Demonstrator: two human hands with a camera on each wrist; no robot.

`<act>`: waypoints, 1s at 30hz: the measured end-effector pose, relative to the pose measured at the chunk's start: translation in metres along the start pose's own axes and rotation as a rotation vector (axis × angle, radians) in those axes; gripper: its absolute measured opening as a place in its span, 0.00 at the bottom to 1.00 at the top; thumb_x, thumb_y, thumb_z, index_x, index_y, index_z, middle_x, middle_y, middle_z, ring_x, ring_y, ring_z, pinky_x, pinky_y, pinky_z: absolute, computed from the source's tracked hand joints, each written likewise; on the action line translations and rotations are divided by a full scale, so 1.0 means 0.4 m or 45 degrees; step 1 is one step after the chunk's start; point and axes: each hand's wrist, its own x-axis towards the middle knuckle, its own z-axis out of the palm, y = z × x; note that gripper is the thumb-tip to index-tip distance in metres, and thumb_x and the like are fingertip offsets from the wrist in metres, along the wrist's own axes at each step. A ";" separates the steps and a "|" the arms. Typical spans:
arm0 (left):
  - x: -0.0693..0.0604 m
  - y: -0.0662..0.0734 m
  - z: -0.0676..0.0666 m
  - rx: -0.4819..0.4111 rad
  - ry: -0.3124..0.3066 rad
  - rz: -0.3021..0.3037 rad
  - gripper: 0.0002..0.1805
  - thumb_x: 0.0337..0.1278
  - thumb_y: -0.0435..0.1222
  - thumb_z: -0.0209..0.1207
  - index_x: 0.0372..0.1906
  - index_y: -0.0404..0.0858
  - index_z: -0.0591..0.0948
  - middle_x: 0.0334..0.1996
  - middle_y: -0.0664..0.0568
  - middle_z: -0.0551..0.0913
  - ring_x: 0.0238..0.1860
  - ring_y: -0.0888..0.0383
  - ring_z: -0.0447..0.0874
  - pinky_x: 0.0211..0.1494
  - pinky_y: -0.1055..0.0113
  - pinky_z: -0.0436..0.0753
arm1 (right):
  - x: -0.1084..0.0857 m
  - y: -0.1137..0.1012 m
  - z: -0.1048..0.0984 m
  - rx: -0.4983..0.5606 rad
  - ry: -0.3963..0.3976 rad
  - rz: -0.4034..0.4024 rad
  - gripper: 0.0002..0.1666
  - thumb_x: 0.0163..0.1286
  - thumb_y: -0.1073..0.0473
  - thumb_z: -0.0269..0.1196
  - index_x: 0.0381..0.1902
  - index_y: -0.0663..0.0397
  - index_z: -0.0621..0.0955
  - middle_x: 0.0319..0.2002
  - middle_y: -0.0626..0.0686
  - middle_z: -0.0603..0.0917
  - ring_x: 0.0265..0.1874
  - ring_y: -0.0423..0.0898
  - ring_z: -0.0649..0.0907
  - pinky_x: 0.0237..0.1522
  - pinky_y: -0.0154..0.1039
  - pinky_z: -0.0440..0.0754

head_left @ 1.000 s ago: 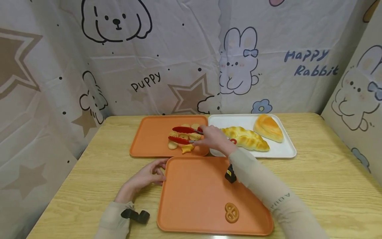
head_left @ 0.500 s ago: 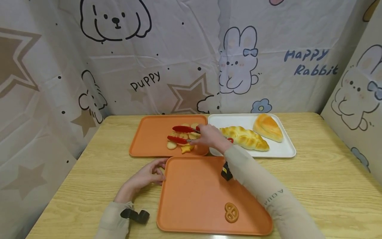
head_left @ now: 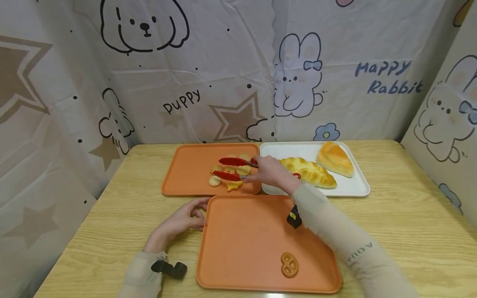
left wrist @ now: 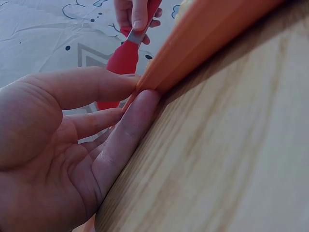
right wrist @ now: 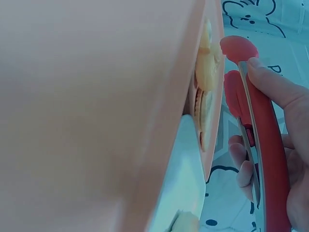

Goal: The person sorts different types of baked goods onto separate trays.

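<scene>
My right hand (head_left: pixel 270 171) grips red-tipped metal tongs (head_left: pixel 229 176) over the back orange tray (head_left: pixel 186 174). The two tong heads stand apart, and no cookie is seen pinched between them. Beneath and around them lie several cookies, including a round pale cookie (head_left: pixel 214 181) and a star-shaped cookie (head_left: pixel 232 186); the tongs partly hide others. My left hand (head_left: pixel 182 217) touches the left rim of the front orange tray (head_left: pixel 246 248), its fingers loosely bent. In the left wrist view, fingertips (left wrist: pixel 147 99) meet the tray's edge close to the wooden tabletop. A pretzel (head_left: pixel 289 265) lies on this tray.
A white tray (head_left: pixel 355 189) adjoins the back orange tray on the right. It bears a braided loaf (head_left: pixel 309 173) and a triangular bread (head_left: pixel 335 159). My right forearm crosses above the front tray. A printed curtain (head_left: pixel 231 62) stands behind the table.
The right hand and tongs shift slightly left, then back to the right, staying over the cookies. The left hand keeps its place at the tray rim, and the pretzel lies where it was.
</scene>
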 end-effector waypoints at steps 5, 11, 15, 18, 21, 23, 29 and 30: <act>0.000 0.000 0.002 -0.004 0.006 -0.006 0.37 0.53 0.26 0.56 0.68 0.29 0.53 0.51 0.34 0.62 0.34 0.60 0.75 0.36 0.63 0.83 | -0.022 0.023 0.001 0.018 0.017 -0.004 0.39 0.47 0.36 0.67 0.49 0.56 0.73 0.27 0.50 0.78 0.24 0.46 0.75 0.26 0.37 0.74; 0.002 -0.004 0.001 -0.005 0.003 -0.006 0.37 0.54 0.26 0.55 0.68 0.31 0.54 0.51 0.34 0.62 0.34 0.60 0.76 0.36 0.62 0.83 | -0.062 0.042 -0.002 0.043 0.030 -0.021 0.42 0.47 0.36 0.68 0.52 0.57 0.73 0.34 0.53 0.81 0.28 0.45 0.77 0.33 0.40 0.78; 0.002 -0.006 -0.001 -0.001 0.002 -0.010 0.36 0.54 0.26 0.55 0.68 0.32 0.55 0.51 0.35 0.63 0.34 0.59 0.76 0.36 0.62 0.83 | -0.092 0.051 -0.002 0.004 0.081 -0.066 0.39 0.45 0.36 0.69 0.48 0.56 0.75 0.32 0.53 0.81 0.25 0.45 0.76 0.29 0.38 0.77; 0.002 -0.005 -0.001 -0.001 0.006 -0.012 0.36 0.54 0.26 0.55 0.68 0.32 0.55 0.51 0.35 0.63 0.34 0.59 0.76 0.36 0.62 0.83 | -0.111 0.055 -0.004 -0.008 0.101 -0.077 0.37 0.44 0.35 0.69 0.45 0.55 0.76 0.31 0.53 0.81 0.25 0.45 0.76 0.27 0.36 0.76; 0.001 -0.003 0.000 0.001 0.010 -0.012 0.36 0.54 0.26 0.55 0.68 0.32 0.55 0.51 0.35 0.63 0.34 0.59 0.76 0.36 0.62 0.83 | -0.129 0.060 -0.006 0.006 0.101 -0.067 0.38 0.45 0.36 0.69 0.46 0.55 0.76 0.33 0.52 0.82 0.27 0.45 0.76 0.30 0.37 0.77; 0.000 -0.003 -0.001 0.009 0.007 -0.004 0.36 0.54 0.26 0.55 0.68 0.31 0.54 0.51 0.34 0.63 0.34 0.59 0.76 0.36 0.62 0.83 | -0.140 0.065 -0.005 0.016 0.103 -0.065 0.37 0.44 0.36 0.69 0.46 0.54 0.76 0.34 0.51 0.82 0.29 0.44 0.77 0.32 0.38 0.78; 0.000 -0.004 0.000 0.013 0.009 0.005 0.37 0.53 0.26 0.55 0.68 0.30 0.54 0.51 0.33 0.63 0.34 0.59 0.76 0.36 0.63 0.82 | -0.173 0.082 -0.007 0.039 0.105 -0.073 0.40 0.42 0.36 0.70 0.48 0.55 0.76 0.36 0.52 0.82 0.29 0.44 0.77 0.32 0.39 0.78; 0.001 -0.004 0.001 0.011 0.011 0.001 0.37 0.53 0.26 0.55 0.68 0.31 0.54 0.51 0.34 0.63 0.34 0.59 0.76 0.36 0.63 0.82 | -0.179 0.085 -0.008 0.035 0.109 -0.072 0.41 0.41 0.35 0.70 0.48 0.55 0.76 0.36 0.52 0.82 0.29 0.44 0.76 0.31 0.38 0.77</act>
